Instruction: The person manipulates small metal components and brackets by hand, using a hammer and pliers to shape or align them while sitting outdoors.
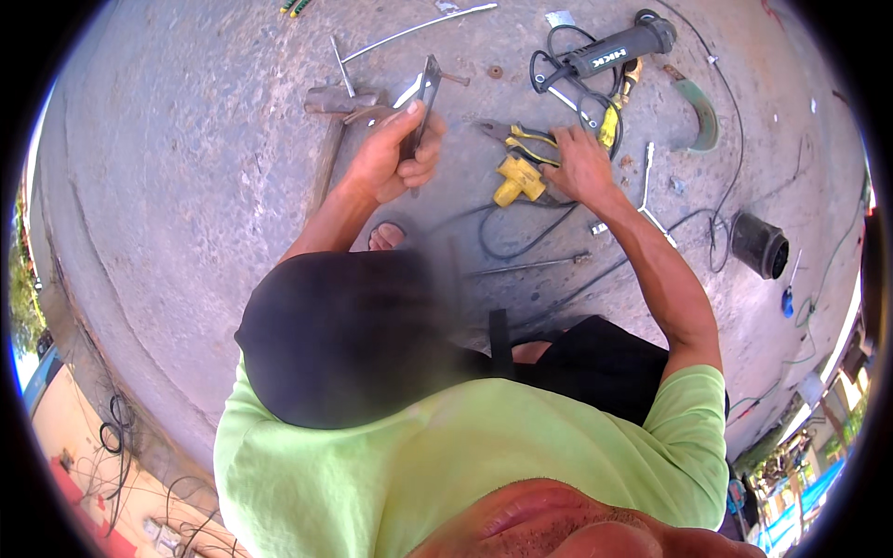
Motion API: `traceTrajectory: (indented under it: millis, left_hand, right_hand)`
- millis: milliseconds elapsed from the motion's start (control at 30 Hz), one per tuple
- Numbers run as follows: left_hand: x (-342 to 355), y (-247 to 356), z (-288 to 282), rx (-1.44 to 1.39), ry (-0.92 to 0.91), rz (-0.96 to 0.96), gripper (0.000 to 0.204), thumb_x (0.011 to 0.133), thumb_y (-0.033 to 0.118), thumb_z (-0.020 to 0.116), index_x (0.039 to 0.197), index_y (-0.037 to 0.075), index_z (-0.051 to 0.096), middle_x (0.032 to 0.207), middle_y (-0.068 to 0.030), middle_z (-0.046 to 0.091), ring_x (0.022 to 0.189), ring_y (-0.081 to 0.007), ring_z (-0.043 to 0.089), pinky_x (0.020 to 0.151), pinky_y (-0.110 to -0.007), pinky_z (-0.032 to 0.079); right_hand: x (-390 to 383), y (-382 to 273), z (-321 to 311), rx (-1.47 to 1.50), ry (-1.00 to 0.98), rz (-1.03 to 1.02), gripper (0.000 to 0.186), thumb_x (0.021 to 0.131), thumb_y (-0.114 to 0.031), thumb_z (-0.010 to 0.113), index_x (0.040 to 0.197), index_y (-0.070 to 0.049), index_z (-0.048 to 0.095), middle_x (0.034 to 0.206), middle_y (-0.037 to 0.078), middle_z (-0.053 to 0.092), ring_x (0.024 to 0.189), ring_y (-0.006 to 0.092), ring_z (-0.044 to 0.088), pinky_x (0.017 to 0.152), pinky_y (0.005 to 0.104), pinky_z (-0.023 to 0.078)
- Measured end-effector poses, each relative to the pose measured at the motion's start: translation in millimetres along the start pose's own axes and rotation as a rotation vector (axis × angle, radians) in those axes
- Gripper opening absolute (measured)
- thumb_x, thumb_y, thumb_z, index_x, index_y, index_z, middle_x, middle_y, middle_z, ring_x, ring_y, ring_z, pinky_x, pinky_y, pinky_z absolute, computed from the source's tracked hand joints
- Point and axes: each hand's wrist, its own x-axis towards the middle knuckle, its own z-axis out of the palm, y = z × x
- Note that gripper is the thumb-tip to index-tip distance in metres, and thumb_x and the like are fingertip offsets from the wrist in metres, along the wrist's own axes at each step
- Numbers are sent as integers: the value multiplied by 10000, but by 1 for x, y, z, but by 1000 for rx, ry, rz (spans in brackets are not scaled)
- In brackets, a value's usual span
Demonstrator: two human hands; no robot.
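My left hand [402, 153] is closed around a dark, narrow metal piece [428, 91] held upright. A rusty bolt or nail [455, 80] sticks out sideways near its top; its lower part is mostly hidden by the fingers. On the right, my right hand [583, 166] has its fingers curled over the handles of yellow-and-black pliers [532, 146], which lie on the ground with their jaws to the left. Just below the pliers, close to that hand, sits a yellow multi-way plug adapter [517, 180].
A hammer [326, 158] lies beyond my left hand, near a T-handled rod [341, 67]. Farther right are an angle grinder [619, 51] with its cable, a curved green metal piece [699, 116], a Y-shaped wrench [645, 181] and a black cylindrical container [758, 245].
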Motion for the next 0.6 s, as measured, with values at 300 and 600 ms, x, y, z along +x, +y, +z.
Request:
traceTrajectory:
  millis: [300, 600]
  left_hand:
    - [5, 5, -9, 60, 144, 139, 448, 1041, 481, 500, 1002, 43, 586, 647, -34, 511, 452, -96, 334, 445, -281, 308]
    - [16, 10, -26, 112, 224, 290, 448, 1021, 486, 539, 980, 43, 591, 674, -43, 515, 467, -109, 366, 450, -282, 337]
  right_hand:
    - [9, -16, -32, 275, -317, 82, 349, 795, -306, 751, 905, 20, 701, 1075, 190, 683, 965, 397, 663, 840, 453, 516]
    - [-1, -75, -66, 1455, -433, 86, 376, 881, -291, 728, 1161, -42, 694, 974, 8, 641, 931, 123, 586, 878, 320, 450]
